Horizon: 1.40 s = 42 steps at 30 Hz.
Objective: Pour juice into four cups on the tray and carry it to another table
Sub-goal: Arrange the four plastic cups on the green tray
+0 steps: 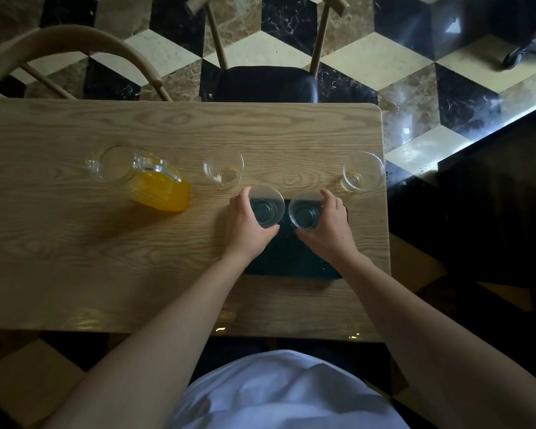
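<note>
Each hand holds one clear plastic cup at the far end of the flat black rectangular tray (291, 258), which lies on the pale wood-grain table (75, 243) straight in front of the person. The left hand (245, 226) has its fingers curled round the left clear cup (266, 207); the right hand (330, 226) grips the right clear cup (305, 210) the same way, and the two rims sit just beside each other. Whether the cups already rest on the tray or hover just over it cannot be told. Two more clear cups stand off the tray, farther from the person: one (224, 169) up and left of the left hand, the other (362, 172) up and right of the right hand, near the table's corner. So each hand has its own nearer cup to fetch. The clear glass jug of orange juice (155, 181) stands well to the left, on the left hand's side
</note>
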### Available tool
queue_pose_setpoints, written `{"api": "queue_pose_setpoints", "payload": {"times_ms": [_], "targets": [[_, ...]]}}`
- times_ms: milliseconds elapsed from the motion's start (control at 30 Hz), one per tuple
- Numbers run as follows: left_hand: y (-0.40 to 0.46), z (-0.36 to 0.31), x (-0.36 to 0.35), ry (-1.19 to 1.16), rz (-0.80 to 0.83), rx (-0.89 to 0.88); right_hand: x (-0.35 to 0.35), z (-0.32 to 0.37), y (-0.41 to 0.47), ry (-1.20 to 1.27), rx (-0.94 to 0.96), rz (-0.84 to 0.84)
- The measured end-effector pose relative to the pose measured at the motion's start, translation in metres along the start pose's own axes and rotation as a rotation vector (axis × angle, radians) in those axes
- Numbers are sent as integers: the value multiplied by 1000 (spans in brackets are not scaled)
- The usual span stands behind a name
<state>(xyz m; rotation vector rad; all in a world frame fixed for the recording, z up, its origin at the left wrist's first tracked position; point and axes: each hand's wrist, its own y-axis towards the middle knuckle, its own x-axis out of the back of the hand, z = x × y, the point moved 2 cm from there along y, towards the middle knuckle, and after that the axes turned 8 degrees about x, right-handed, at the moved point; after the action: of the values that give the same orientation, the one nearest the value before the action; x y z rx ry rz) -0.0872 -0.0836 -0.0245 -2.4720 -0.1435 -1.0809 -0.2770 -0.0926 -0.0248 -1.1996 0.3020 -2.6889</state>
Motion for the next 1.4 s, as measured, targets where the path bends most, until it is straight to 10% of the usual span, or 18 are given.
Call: {"api": "queue_pose_setpoints", "payload": {"times_ms": [333,500,633,967,1400], "targets": [[4,5,13,-165,120,147,4,-3,5,31,-29,102],[13,19,35,-352,-156,376,36,-20,-7,227,7,-78],[41,14,44,-167,-273,271,64,-31,24,-63,-66,-440],[116,-12,47,167,-136,273,69,-54,101,-314,-251,-110],[90,-61,74,166,-256,0,90,6,85,-222,24,-277]]}}
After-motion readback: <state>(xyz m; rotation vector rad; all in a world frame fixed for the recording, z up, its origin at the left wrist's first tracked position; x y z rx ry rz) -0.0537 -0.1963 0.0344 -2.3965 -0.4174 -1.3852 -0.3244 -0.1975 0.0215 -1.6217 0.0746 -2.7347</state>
